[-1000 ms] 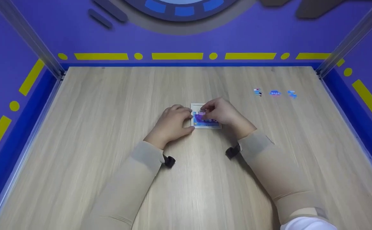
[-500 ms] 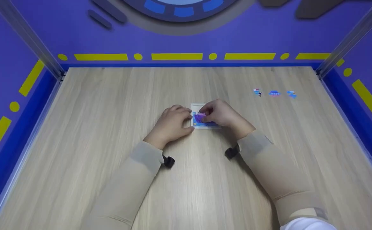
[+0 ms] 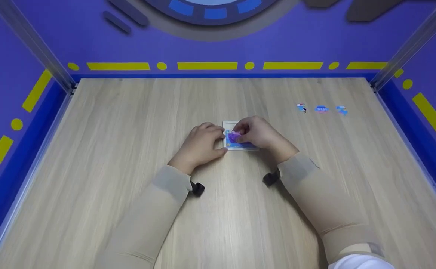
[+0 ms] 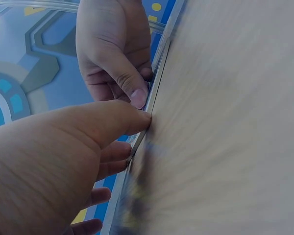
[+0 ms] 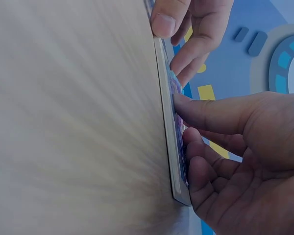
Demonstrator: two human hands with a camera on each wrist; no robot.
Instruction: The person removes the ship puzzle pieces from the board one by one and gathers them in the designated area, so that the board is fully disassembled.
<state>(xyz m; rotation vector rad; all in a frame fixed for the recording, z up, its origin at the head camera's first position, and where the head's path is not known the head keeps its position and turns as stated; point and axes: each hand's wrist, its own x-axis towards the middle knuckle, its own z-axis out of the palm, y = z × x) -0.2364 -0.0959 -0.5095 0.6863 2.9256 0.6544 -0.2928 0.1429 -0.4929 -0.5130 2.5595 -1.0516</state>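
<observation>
A small white-bordered puzzle board point(image 3: 240, 149) with a blue and purple picture lies flat at the table's middle. My left hand point(image 3: 205, 144) holds its left side, thumb at the near corner and fingers along the edge. Over the board, my right hand point(image 3: 261, 131) pinches a purple puzzle piece point(image 3: 233, 137) between thumb and fingers, close on the picture. In the right wrist view the thumb rests on the purple surface, and the other fingers curl by the board's right end. Much of the picture's right half is hidden under this hand.
Three small colourful puzzle pieces lie in a row at the back right: a blue and red one point(image 3: 301, 108), a blue-pink one point(image 3: 321, 109) and a light blue one point(image 3: 341, 110). Blue-purple walls point(image 3: 218, 48) border the wooden table point(image 3: 135, 112).
My right hand has shifted slightly left and nearer over the board, covering more of the picture's right part. The left hand and the three loose pieces have stayed put.
</observation>
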